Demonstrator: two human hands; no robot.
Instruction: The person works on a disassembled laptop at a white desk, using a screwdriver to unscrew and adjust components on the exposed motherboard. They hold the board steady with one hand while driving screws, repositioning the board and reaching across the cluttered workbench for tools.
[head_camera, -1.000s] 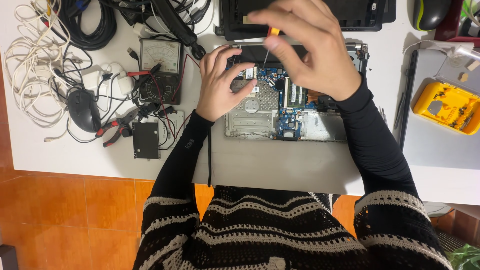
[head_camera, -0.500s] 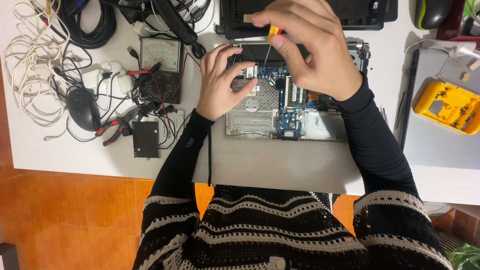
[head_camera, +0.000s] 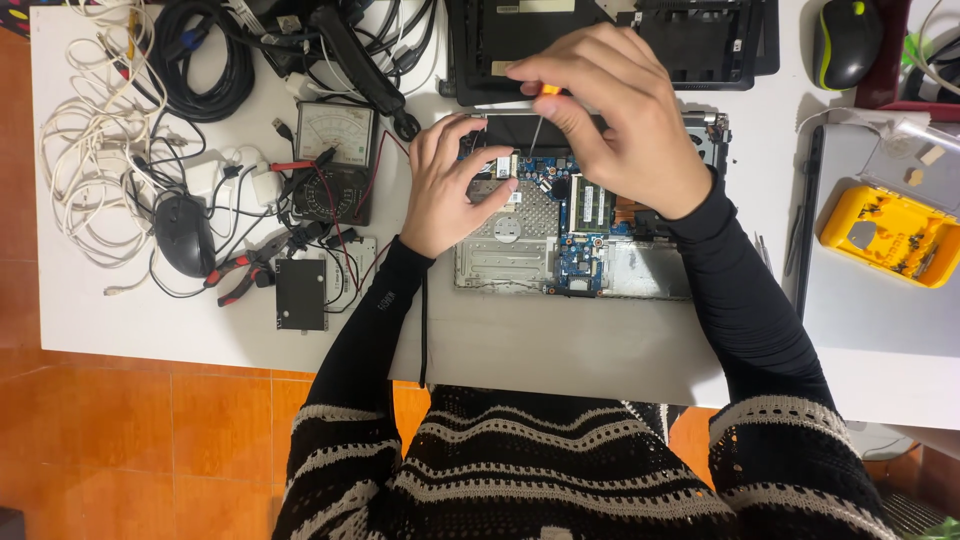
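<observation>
Nearest the person, the bare near strip of the white table (head_camera: 560, 345) gives both forearms room to rest, which should help keep the tool steady. Just beyond it lies the opened laptop base (head_camera: 585, 215), its blue circuit board (head_camera: 580, 262) and silver metal plate (head_camera: 505, 245) exposed.

The left hand (head_camera: 455, 190) sits on the left part of that base, fingers curled and fingertips pressing down near the board's far edge. Holding the chassis this way seems wise, so that it does not twist under the driver.

The right hand (head_camera: 625, 125) hovers over the far middle of the base, thumb and fingers pinched around a small screwdriver (head_camera: 540, 115) with an orange handle; its thin shaft points down toward the board between the two hands. The tip's exact seat is too small to make out. The step goes best with the shaft kept upright and light downward pressure, turning from the fingertips so the tip does not slip onto the memory module (head_camera: 592, 205) just right of it.

Farther right, the yellow parts tray (head_camera: 892, 235) is a sensible place for loose screws. At the far left sit an analogue multimeter (head_camera: 338, 150), red-handled pliers (head_camera: 240, 272) and tangled cables (head_camera: 95, 160), well apart from the work.
</observation>
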